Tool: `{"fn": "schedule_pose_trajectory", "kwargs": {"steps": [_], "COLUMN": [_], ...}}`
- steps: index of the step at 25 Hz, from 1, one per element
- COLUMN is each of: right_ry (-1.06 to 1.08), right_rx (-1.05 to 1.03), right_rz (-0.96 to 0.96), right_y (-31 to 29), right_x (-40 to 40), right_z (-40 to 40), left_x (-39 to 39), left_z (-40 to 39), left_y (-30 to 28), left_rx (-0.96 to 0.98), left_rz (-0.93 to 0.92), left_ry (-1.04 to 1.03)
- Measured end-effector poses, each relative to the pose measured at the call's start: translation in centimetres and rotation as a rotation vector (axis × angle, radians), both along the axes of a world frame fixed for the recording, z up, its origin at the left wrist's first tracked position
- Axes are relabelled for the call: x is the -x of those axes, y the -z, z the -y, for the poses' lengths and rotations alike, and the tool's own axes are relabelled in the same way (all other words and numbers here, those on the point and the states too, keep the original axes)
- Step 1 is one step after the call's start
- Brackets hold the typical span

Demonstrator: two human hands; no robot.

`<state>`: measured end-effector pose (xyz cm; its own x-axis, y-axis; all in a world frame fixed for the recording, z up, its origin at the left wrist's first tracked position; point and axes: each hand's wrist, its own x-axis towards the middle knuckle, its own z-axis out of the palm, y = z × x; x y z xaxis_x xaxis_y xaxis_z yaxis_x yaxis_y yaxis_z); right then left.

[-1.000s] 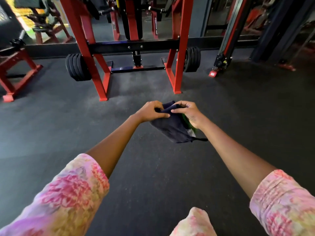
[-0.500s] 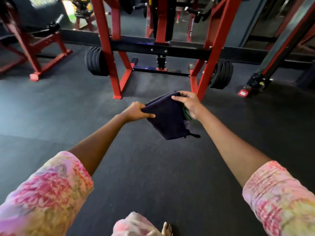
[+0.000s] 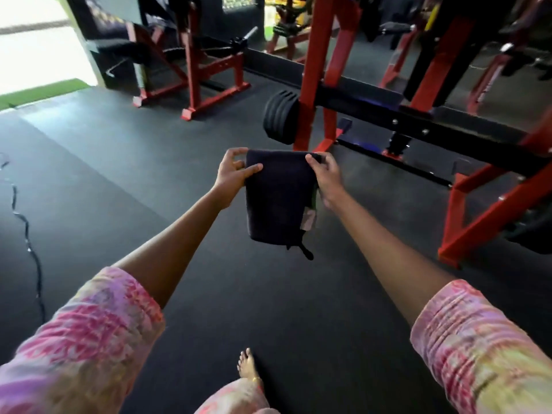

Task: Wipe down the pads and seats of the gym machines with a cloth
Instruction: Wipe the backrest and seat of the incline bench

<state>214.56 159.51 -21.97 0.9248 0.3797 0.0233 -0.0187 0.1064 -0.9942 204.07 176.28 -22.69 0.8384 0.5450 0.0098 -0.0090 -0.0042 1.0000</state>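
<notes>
A dark folded cloth (image 3: 277, 198) hangs in the air in front of me, above the black rubber floor. My left hand (image 3: 233, 171) pinches its upper left corner with thumb and fingers. My right hand (image 3: 327, 174) pinches the upper right corner. A small pale tag and a dark string show at the cloth's lower right. A red machine with a black padded seat (image 3: 125, 49) stands at the far left. No pad is within reach of the cloth.
A red rack (image 3: 316, 70) with a black crossbeam (image 3: 418, 124) and stacked black weight plates (image 3: 279, 121) stands just beyond my hands. Its red foot (image 3: 478, 222) reaches out on the right. A black rope (image 3: 27, 234) lies on the floor at left. My bare foot (image 3: 248, 366) is below.
The view has swung left. Both hands have spread the cloth out flat, so it now hangs squarely between them, and my hands sit a little farther apart.
</notes>
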Motion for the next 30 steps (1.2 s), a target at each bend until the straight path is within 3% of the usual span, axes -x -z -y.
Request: {"fn": "schedule_pose_trajectory", "kwargs": {"steps": [2,4,9,13,18,22,25,27,28,30], "right_ry": [-0.162,-0.334,-0.268,-0.248,-0.151,-0.198,-0.188,-0.193,-0.202,-0.223], "right_rx": [-0.174,-0.135,-0.021,-0.013,0.323,0.342,0.306,0.226,0.175,0.123], "right_rz": [-0.239,-0.346,-0.23,-0.106,0.253,0.207,0.101,0.035,0.004,-0.038], "right_y": [0.1,0.4,1.2,2.7,5.2,5.1,4.4,4.1,4.2,4.7], "right_x": [-2.9,-5.4,-12.0,-19.2,-29.4,-36.9,-41.8,-44.7,-46.4,-49.4], "right_z": [-4.8,-9.2,-19.6,-27.4,-37.6,-46.6,-53.9,-58.5,-61.0,-65.5], "left_x": [-3.3,-6.4,-13.4,-19.3,-28.2,-35.1,-39.4,-41.6,-42.8,-45.6], "left_z": [-4.3,-8.6,-18.2,-24.7,-32.9,-40.4,-47.2,-52.0,-54.3,-58.4], "left_y": [-0.1,-0.3,0.9,4.5,5.4,4.4,3.7,4.2,4.9,6.3], "left_rx": [0.051,0.056,-0.099,-0.069,-0.218,-0.275,0.06,0.298,0.279,0.057], "left_rz": [-0.006,-0.027,-0.11,-0.212,-0.18,-0.226,-0.233,-0.213,-0.231,-0.275], "left_ry": [-0.146,-0.207,-0.312,-0.209,-0.402,-0.512,-0.577,-0.482,-0.415,-0.374]}}
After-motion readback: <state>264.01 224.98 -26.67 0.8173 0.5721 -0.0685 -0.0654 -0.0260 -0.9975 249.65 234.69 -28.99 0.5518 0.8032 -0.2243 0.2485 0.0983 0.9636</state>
